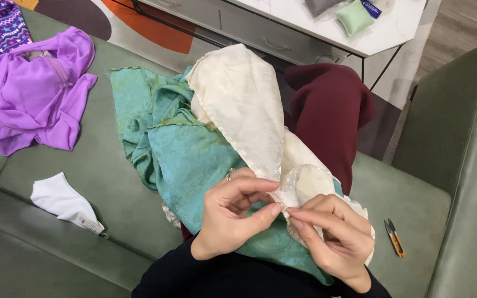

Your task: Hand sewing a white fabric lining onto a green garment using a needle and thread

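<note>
Hand-sewing step, mid-stitch on cream fabric edge, draped over lap atop teal cloth. Left hand pinching hem, right hand pinching beside it. Next: careful pull-through, probably. Thread snips on sofa, right.

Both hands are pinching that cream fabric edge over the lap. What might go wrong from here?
1. The cream fabric is thin and sheer at the edge pinched between left hand and right hand; pulling hard may tear or fray it.
2. The small snips lie loose on the green sofa beside the right hand; shifting cloth could knock them off.
</note>
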